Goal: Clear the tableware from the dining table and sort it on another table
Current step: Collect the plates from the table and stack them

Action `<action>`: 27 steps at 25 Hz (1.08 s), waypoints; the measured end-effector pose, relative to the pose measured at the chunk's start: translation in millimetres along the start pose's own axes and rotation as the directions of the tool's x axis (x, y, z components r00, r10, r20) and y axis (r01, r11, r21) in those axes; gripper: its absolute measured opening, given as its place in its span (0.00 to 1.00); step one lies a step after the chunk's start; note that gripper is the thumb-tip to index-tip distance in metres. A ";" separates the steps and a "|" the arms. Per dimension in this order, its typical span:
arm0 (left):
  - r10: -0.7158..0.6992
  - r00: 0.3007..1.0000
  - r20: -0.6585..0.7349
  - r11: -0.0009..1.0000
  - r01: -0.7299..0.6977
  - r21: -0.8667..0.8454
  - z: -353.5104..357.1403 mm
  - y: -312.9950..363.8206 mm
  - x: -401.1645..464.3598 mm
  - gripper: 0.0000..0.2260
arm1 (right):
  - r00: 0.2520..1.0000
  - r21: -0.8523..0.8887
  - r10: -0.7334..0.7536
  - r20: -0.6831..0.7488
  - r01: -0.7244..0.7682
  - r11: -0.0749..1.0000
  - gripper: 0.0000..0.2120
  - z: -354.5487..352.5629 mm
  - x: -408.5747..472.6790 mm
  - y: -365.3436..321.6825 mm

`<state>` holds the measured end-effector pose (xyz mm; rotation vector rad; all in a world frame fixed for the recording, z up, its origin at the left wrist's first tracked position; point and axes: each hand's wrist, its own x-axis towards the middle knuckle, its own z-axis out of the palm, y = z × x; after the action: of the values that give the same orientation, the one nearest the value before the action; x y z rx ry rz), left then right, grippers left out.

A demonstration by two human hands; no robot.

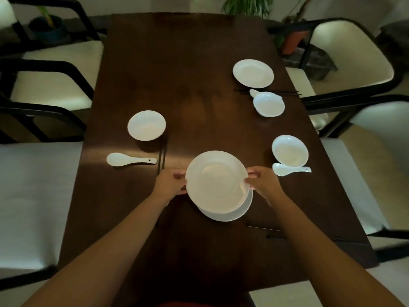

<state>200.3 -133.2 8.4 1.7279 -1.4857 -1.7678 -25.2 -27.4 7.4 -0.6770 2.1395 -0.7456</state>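
Gripping opposite edges of the top plate point(218, 181), the left hand point(169, 185) and the right hand point(263, 185) are being used together; the fingers point(180, 175) of each are being curled over the rim, closed on it with thumbs above and the remaining fingers seemingly beneath, though the undersides are hidden. This plate is being held over, or set onto, a second plate point(230, 214) whose near-right edge is showing below it; whether the two are touching cannot be told. Both are lying near the middle of the near half of the dark bench point(188, 63).

For the step to be done well, the upper plate is best being kept level and centred on the lower one, so that the pair is being stacked squarely and nothing is being left overhanging. Once nested, the stack is probably better being lifted from under the bottom rim than by the top plate alone.

Just beside the right hand a spoon point(290, 169) is lying, touching or nearly touching a small bowl point(290, 152); care is being called for so that neither is being knocked. To the left, a second spoon point(130, 160) and dark chopsticks point(162, 156) are lying, with a bowl point(146, 125) beyond them. Further off on the right, another bowl point(269, 104) with a spoon handle point(254, 92) showing behind it, more chopsticks point(287, 93) and a far plate point(253, 73) are waiting to be collected. Much of the clearing is therefore judged to be still ahead.
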 end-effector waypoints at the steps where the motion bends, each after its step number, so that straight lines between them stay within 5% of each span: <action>1: 0.003 1.000 -0.011 0.998 -0.002 0.055 6.5 -2.1 0.8 0.12 | 1.000 -0.031 -0.012 -0.012 0.011 0.999 0.13 -0.8 1.2 5.2; 15: 0.077 0.996 -0.041 0.854 -0.045 0.518 25.1 -19.9 0.1 0.15 | 0.980 -0.349 -0.197 -0.031 0.174 0.921 0.12 10.3 1.4 25.0; 22: -0.063 0.996 -0.070 0.952 0.081 0.296 28.3 -30.5 -6.9 0.11 | 0.972 -0.421 -0.227 -0.060 0.181 0.889 0.13 9.6 -0.9 32.9; 27: -0.211 0.977 0.030 0.977 0.211 0.023 34.6 -39.4 -18.1 0.05 | 0.997 -0.243 -0.073 -0.021 0.066 0.968 0.13 8.4 -0.8 39.8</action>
<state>193.3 -85.6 -19.2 1.9390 -1.3798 -1.8964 -27.0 -1.8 -24.1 -0.8774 2.2656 -0.5377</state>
